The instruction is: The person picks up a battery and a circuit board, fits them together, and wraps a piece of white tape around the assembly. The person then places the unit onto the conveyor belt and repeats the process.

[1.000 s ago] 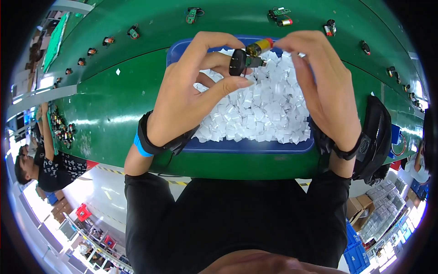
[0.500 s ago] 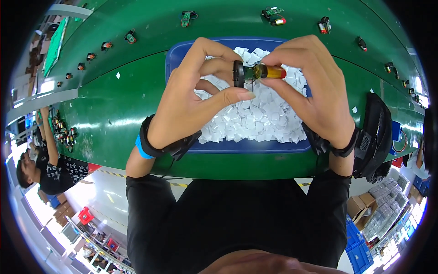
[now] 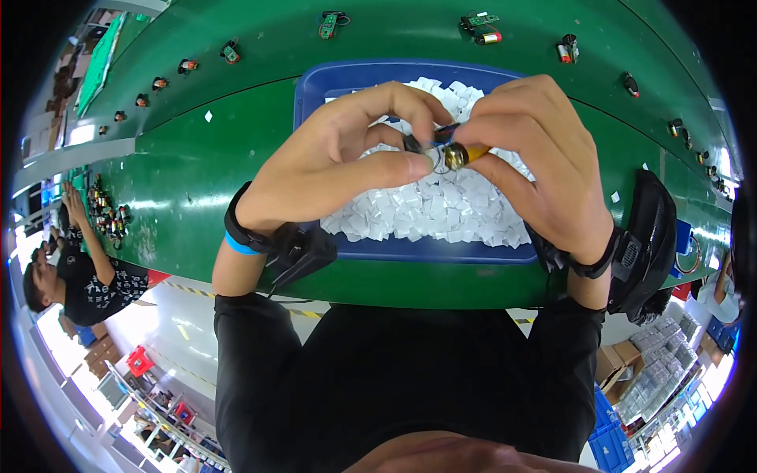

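Above a blue tray (image 3: 371, 251) filled with small white square pieces (image 3: 426, 213), my two hands hold a small wired assembly. My right hand (image 3: 544, 158) grips a yellow cylindrical battery (image 3: 470, 153), its metallic end turned toward my left hand. My left hand (image 3: 339, 162) has thumb and fingers closed on the black part (image 3: 411, 144) of the assembly, which is mostly hidden behind the fingertips. Thin wires (image 3: 438, 162) show in the narrow gap between the two hands. Whether the green circuit board sits behind my left fingers, I cannot tell.
Several circuit boards wired to batteries, such as one board (image 3: 479, 24), lie along the green table's (image 3: 181, 189) far strip. A black bag (image 3: 646, 236) lies at right. At left, a co-worker (image 3: 87, 276) sits by a pile of assemblies (image 3: 109, 213).
The battery has tilted, its metallic end now lower and facing nearer me. My left fingers have moved onto the wires' side, covering most of the black round part. The co-worker's arm has shifted.
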### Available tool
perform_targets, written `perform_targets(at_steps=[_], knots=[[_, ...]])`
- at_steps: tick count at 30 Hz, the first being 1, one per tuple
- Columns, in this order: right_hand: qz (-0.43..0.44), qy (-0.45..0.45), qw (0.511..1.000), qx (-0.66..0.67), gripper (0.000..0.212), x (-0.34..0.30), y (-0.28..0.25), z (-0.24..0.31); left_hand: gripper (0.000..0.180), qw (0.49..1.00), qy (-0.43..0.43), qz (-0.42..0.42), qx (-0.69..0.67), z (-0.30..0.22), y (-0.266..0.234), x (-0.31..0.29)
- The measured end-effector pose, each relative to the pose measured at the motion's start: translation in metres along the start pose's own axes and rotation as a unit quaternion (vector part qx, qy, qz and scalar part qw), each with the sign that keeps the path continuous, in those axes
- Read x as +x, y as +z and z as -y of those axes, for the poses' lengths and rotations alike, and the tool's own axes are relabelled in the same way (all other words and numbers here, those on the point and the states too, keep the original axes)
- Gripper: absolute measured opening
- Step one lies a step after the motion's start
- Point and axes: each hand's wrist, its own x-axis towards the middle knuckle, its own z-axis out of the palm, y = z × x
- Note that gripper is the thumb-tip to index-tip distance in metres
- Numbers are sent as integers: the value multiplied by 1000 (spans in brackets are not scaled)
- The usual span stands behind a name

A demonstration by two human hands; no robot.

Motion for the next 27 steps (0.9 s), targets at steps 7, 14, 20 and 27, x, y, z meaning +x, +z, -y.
perform_targets(at_steps=[7, 14, 20, 27], knots=[[-27, -57, 998, 0, 38, -1, 14, 5, 15, 977, -121, -70, -163, 1, 0, 2], [-56, -40, 998, -7, 33, 2, 10, 6, 21, 983, -80, -138, -86, -10, 17, -3], [-78, -49, 993, -70, 29, 0, 7, 7, 35, 995, -72, -67, 33, -12, 18, -6], [-100, -51, 987, -112, 27, -2, 13, 7, 32, 991, -53, -78, 93, -13, 17, -6]])
